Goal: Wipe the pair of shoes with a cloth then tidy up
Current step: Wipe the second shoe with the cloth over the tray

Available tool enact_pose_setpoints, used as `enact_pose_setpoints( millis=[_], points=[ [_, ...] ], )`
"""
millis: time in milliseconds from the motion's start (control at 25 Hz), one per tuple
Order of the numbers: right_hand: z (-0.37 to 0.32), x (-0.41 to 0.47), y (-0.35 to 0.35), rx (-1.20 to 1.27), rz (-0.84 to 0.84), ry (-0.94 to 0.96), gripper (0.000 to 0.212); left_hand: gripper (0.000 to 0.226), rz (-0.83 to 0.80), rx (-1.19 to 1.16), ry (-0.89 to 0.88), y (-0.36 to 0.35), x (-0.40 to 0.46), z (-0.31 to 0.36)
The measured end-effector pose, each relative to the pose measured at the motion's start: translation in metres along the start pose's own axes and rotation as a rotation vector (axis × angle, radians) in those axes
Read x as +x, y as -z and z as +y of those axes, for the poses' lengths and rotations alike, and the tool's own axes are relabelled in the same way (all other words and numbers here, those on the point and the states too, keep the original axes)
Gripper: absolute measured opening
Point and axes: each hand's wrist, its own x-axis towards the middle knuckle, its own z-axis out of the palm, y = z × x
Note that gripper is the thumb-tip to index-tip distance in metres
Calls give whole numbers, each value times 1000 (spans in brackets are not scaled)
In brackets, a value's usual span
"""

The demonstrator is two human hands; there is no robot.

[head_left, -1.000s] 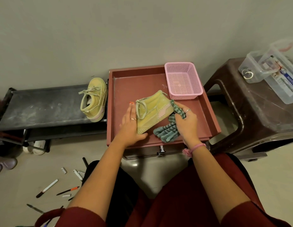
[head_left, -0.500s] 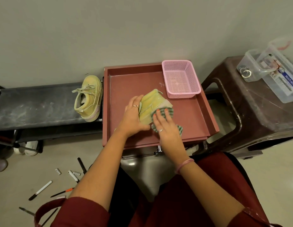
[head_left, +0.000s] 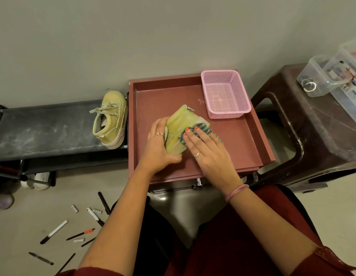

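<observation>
A yellow-green shoe [head_left: 180,126] lies on its side in the red-brown tray [head_left: 239,140]. My left hand [head_left: 160,148] grips its left side and holds it down. My right hand [head_left: 208,154] lies flat with a green striped cloth [head_left: 203,130] pressed under the fingers against the shoe's right side; most of the cloth is hidden by the hand. The second yellow-green shoe [head_left: 111,120] stands with loose laces on the dark bench [head_left: 43,130], just left of the tray.
A pink mesh basket [head_left: 225,94] sits in the tray's far right corner. A brown plastic stool [head_left: 316,132] at the right carries clear plastic boxes [head_left: 332,80]. Several markers and caps [head_left: 73,226] lie scattered on the floor at lower left. A wall is close behind.
My right hand moved left with the cloth from beside the shoe onto the shoe and flattened over it. My left hand stayed gripping the shoe.
</observation>
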Motion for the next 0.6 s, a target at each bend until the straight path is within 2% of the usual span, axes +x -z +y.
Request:
enact_pose_setpoints(
  millis=[160,280,360,520,600],
  points=[
    [34,34,26,163,-202,-204,66,105,-45,-5,-48,-1,-7,-3],
    [54,49,47,422,-421,-381,58,108,-63,6,-65,-4,-11,-3],
    [37,49,47,400,-405,-439,55,109,-78,25,-66,-4,-11,-2],
    [-3,30,36,188,-220,-340,68,108,-56,5,-86,-5,-16,-3],
    [-6,21,36,139,-133,-267,66,108,-52,-4,-89,-6,-18,-3]
  ],
)
